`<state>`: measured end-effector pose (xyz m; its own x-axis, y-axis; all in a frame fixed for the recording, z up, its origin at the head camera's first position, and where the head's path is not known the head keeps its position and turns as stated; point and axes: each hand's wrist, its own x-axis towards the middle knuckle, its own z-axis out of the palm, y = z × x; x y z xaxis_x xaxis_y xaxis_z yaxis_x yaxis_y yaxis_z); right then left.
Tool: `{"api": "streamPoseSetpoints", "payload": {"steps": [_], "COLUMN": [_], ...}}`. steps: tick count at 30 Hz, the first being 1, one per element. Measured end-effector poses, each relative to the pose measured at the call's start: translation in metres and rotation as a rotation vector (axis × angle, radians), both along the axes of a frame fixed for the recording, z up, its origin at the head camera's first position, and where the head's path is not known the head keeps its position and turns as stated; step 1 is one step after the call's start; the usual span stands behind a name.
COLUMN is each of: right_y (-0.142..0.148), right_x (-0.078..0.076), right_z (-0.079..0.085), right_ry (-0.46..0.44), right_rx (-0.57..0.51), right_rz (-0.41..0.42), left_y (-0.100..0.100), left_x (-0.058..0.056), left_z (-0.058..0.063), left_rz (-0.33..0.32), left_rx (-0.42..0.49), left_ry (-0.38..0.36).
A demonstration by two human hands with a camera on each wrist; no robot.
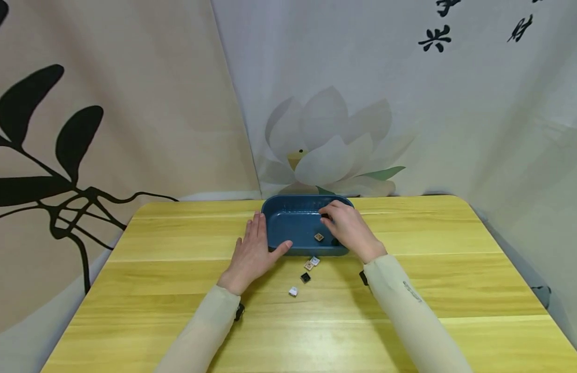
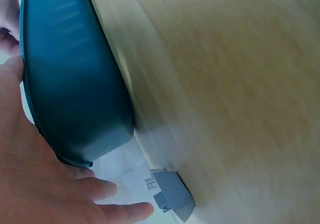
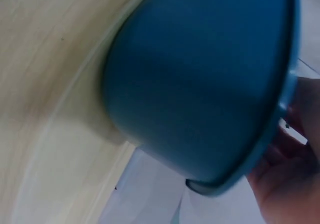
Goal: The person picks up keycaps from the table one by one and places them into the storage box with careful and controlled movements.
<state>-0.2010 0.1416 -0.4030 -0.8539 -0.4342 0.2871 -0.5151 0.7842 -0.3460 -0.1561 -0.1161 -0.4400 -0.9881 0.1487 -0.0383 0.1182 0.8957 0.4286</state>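
A blue tray (image 1: pixel 288 251) stands at the table's far edge. My left hand (image 1: pixel 253 254) lies along its left end, fingers straight and thumb over the front rim; in the left wrist view, the fingers (image 2: pixel 95 189) stretch past the tray's corner. Over the tray's right part, my right hand (image 1: pixel 351 228) pinches a small black piece (image 1: pixel 324 215), apparently a keycap, between thumb and fingertips. Below that hand, a brown-topped keycap (image 1: pixel 319 237) and a dark one (image 1: pixel 335 242) lie in the tray. The right wrist view shows curled fingers (image 3: pixel 285 184) behind the rim; the tray wall hides the pinched piece.
In front of the tray, several small keycaps lie on the wooden table (image 1: pixel 409 290): a white one (image 1: pixel 314 261) beside a brownish one (image 1: pixel 309 266), a black one (image 1: pixel 305 277), and another white one (image 1: pixel 293 291) nearest me. A patterned curtain (image 1: pixel 344 62) hangs behind the table.
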Motion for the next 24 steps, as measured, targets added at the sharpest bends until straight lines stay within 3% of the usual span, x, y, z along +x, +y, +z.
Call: {"api": "streamPoseSetpoints", "payload": {"steps": [15,24], "right_y": [-0.012,-0.018], "right_x": [-0.021,-0.026], "right_z": [-0.012,-0.017], "right_ry": [-0.185,-0.232], "right_rx": [0.078,0.129], "right_rz": [-0.036,-0.015], "left_y": [-0.002,-0.002], "left_x": [0.000,0.000], "left_z": [0.000,0.000], "left_rz": [-0.005,-0.007], "left_rx": [0.014,0.012], "left_ry": [0.001,0.006]}}
